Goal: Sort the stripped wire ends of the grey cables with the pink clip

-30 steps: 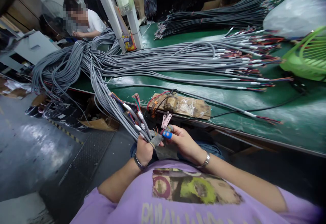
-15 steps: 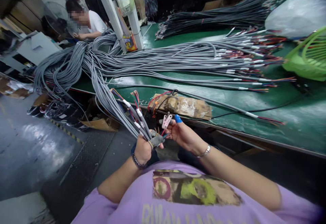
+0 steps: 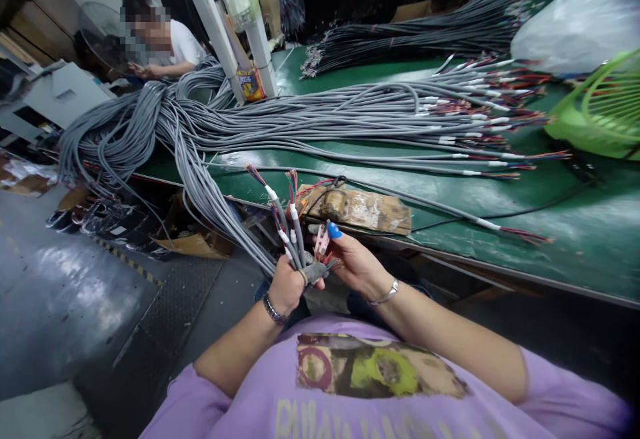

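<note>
My left hand, its thumb wrapped in a grey cover, is closed round a bunch of grey cables. Their stripped ends stand up above the fist, with white sleeves and thin coloured wires. My right hand wears a blue cover on the thumb and pinches a small pink clip-like tool. That tool is right beside a short fan of thin coloured wires poking out past my left thumb. Whether its jaws touch the wires, I cannot tell.
Long grey cables lie across the green table. A wooden block sits near its front edge. Behind are black cables, a white plastic bag and a green fan-like thing. A co-worker sits at the far left.
My right hand has come closer to my left, and its blue-covered thumb has closed down on the pink tool. The cable ends in my left hand now stand more upright.
</note>
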Action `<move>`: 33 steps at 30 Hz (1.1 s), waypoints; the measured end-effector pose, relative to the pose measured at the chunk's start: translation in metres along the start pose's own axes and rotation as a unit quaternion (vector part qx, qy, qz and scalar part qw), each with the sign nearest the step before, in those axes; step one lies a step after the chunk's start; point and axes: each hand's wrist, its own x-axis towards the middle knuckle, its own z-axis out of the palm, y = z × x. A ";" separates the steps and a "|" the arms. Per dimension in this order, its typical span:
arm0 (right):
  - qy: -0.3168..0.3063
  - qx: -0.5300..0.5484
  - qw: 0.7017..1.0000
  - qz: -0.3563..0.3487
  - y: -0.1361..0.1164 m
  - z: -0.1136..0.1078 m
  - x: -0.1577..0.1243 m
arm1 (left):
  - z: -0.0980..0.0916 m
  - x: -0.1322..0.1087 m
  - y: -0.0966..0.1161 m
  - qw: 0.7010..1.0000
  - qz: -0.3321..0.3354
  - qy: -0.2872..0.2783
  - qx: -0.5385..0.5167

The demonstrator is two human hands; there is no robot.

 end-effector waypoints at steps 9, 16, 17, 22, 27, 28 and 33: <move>-0.034 0.008 0.998 0.054 0.001 -0.010 -0.012 | -0.004 -0.009 0.000 1.000 0.015 0.012 0.008; -0.061 -0.130 0.986 0.085 0.000 -0.015 -0.033 | -0.013 -0.018 -0.012 0.998 0.037 0.032 0.050; -0.053 -0.157 0.983 0.074 0.000 -0.014 -0.034 | -0.013 -0.018 -0.013 0.997 0.042 0.033 0.055; -0.013 -0.229 0.973 0.022 0.003 -0.009 -0.033 | -0.011 -0.019 -0.016 0.994 0.067 0.045 0.073; 0.013 -0.221 0.975 0.005 0.009 -0.009 -0.032 | -0.010 -0.022 -0.019 0.987 0.095 0.102 0.081; 0.013 -0.216 0.976 0.006 0.010 -0.009 -0.032 | -0.010 -0.022 -0.020 0.986 0.097 0.113 0.079; -0.003 -0.168 0.985 0.030 0.012 -0.005 -0.033 | -0.010 -0.021 -0.021 0.985 0.085 0.140 0.053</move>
